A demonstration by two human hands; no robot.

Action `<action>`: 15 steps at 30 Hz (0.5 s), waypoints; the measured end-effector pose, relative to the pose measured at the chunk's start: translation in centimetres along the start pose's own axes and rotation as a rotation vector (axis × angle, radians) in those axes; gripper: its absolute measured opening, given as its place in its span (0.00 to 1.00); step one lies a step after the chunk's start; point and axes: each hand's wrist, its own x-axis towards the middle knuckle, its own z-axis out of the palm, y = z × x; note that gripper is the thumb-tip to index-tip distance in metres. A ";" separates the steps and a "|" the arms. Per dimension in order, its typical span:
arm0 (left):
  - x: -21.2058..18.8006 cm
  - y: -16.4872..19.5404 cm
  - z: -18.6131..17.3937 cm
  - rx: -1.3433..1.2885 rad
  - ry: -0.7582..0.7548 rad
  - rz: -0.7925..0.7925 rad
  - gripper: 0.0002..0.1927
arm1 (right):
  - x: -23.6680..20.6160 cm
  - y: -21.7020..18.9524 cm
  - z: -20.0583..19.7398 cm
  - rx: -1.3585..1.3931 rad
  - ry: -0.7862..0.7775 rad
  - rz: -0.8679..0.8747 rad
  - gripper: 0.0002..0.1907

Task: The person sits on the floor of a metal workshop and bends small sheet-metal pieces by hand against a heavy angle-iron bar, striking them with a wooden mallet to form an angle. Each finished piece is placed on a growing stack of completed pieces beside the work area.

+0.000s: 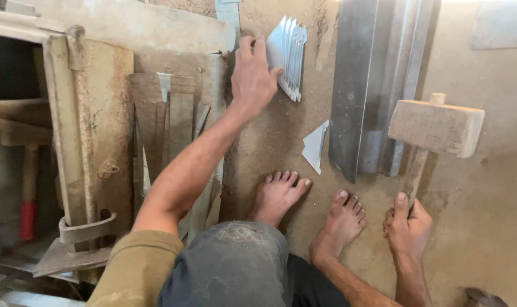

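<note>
Fingers of my left hand [251, 77] lie together, touching the stack of cut sheet-metal pieces [288, 55] just beyond their tips, probably about to lift one; my right hand [407, 227] grips the wooden mallet [434, 126].

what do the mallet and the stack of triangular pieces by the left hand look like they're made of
The mallet in the right hand looks like bare, unfinished wood: a pale, matte block head with worn edges on a wooden handle. The stack of triangular pieces at the left hand looks like thin sheet metal, probably galvanised steel or aluminium: grey, smooth, with sharp edges and a dull sheen.
</note>
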 end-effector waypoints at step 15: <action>-0.7 3.3 -2.2 -1.159 -0.351 -0.390 0.17 | -0.6 0.1 -0.2 -0.028 0.024 -0.058 0.18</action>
